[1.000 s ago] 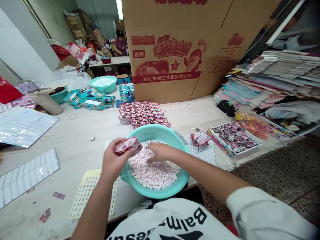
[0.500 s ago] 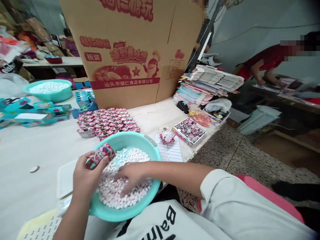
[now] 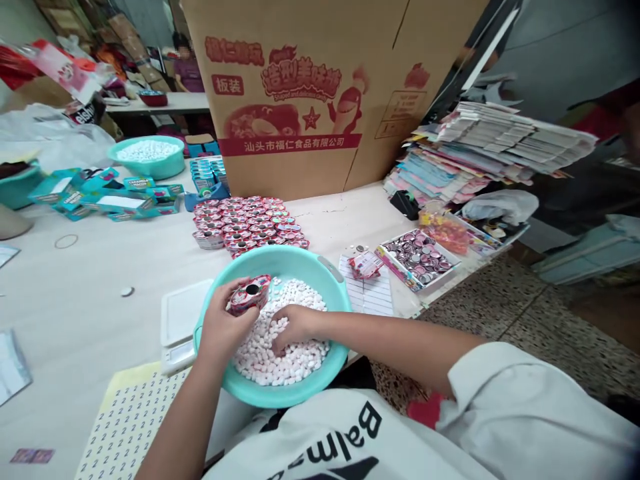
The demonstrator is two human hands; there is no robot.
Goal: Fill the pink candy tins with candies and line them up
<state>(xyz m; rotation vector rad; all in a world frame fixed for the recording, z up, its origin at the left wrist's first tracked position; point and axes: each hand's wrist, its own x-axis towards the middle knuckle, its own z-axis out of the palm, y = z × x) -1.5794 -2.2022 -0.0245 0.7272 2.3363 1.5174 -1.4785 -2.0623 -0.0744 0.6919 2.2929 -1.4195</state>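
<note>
My left hand [image 3: 226, 321] is closed around a small red printed candy box [image 3: 244, 301], held over the left side of a turquoise basin [image 3: 334, 287]. A dark round hole shows on the box's upturned face. Small white candies [image 3: 300, 363] cover the bottom of the basin. My right hand [image 3: 296, 325] is down among them, its fingers curled around some candies, a few of which show by the palm; the fingertips are partly buried.
Behind the basin stand rows of red boxes [image 3: 250, 220] and a large carton [image 3: 300, 170]. To the right lie a tray of round metallic pieces [image 3: 419, 259] and stacked flat card [image 3: 520, 137]. A white scale [image 3: 183, 313] and a number sheet [image 3: 135, 407] are left.
My left hand has turned the box so its hole faces up. My right hand's fingers have curled in among the candies. The camera view has shifted left.
</note>
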